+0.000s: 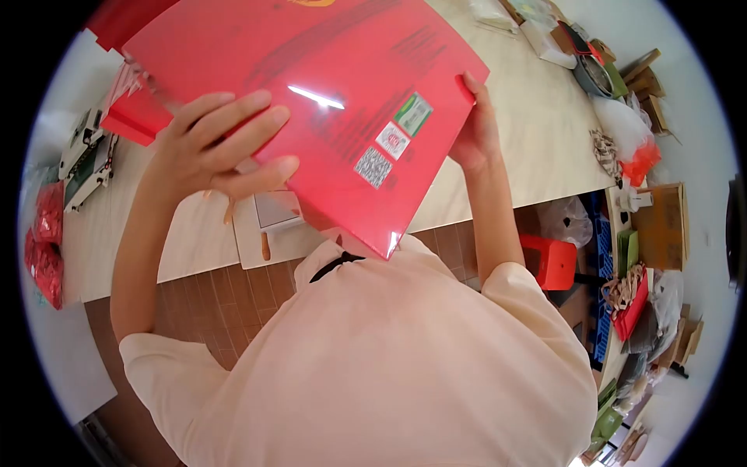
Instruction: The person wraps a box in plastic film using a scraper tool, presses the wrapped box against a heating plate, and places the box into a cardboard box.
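Note:
A large red box [327,93] with a glossy surface is held up, tilted, above the table edge. Its face carries dark printed text, a green-and-white label [413,114] and two square code patches, one being a black-and-white QR code [373,168]. My left hand [222,144] grips the box at its lower left edge, fingers spread over the face. On the right edge, my right hand [476,128] holds it with one digit showing at the front; the other fingers are behind the box. Below my left hand, a small tool with a wooden handle [265,247] lies beside a pale flat-topped object [278,208].
Other red boxes [136,109] stand at the left, near a green-and-white device [87,163] and red bagged packs [45,249]. The pale table [537,148] stretches to the right. A red stool [549,263] stands below it. Shelves with cartons [661,226] and bags line the right.

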`<state>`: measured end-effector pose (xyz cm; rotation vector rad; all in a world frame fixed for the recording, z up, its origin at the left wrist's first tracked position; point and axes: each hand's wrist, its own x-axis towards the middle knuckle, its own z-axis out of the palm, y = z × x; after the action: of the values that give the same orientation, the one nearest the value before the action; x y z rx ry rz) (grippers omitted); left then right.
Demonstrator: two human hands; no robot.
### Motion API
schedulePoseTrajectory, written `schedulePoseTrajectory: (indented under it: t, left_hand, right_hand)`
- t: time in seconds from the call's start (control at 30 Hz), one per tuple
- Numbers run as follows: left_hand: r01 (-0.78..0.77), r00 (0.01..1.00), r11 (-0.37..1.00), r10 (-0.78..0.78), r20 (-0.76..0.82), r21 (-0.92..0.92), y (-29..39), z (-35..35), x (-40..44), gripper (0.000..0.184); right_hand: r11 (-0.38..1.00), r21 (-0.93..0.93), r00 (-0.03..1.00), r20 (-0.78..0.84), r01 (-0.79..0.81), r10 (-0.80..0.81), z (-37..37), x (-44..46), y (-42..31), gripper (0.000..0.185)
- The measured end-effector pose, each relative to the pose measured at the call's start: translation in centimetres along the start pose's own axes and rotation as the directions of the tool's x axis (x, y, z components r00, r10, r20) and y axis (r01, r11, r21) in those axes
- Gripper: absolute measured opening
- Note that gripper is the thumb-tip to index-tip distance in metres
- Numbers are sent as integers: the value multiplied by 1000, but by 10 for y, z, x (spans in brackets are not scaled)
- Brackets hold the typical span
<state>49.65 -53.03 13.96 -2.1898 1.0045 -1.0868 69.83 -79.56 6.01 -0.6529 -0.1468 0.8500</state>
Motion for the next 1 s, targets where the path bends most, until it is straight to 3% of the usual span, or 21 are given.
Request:
schedulePoseTrajectory:
  t: [0.03,0.13,0.27,0.47,0.57,0.6,0.63,0.73,0.77,0.9,1.0]
  left_hand:
    - [38,999,998,-39,-10,-43,-1,3,-1,37]
    - [110,993,988,-114,-30,-113,2,9,-8,42]
    - [176,979,967,-192,-73,-183,10,20,-20,41]
    - [143,986,971,-157,-59,-192,16,17,-30,41]
    - [98,992,990,-106,-74,-106,25,10,-33,43]
    - [107,989,994,-109,-101,-26,26,9,-34,44]
    - [119,985,991,-111,-132,54,28,10,-39,44]
    - [401,905,909,-375,-200,111,52,29,-66,48]
    - [492,860,863,-461,-219,113,59,36,-72,49]
    - [534,834,831,-487,-259,158,67,42,-78,51]
    - [451,889,876,-423,-175,171,68,28,-69,58]
  right_hand:
    - [1000,1,1000,6,-5,5,2,-1,-3,52]
    - [999,-16,984,-176,30,-32,9,-8,-11,49]
    - [995,-78,974,-211,67,-82,16,-14,-13,49]
    - [995,-75,978,-197,58,-72,7,-16,-7,45]
    - [970,-46,967,-85,237,-240,15,-21,5,45]
    - [936,-68,920,-173,345,-352,24,-25,11,45]
    - [901,-118,896,-109,418,-431,24,-29,12,46]
    - [825,-118,816,-121,553,-565,40,-41,14,52]
    - [807,-119,800,-108,579,-590,37,-43,12,52]
    - [772,-21,767,-101,635,-634,25,-51,11,56]
    - [755,-18,748,-119,655,-653,33,-58,10,57]
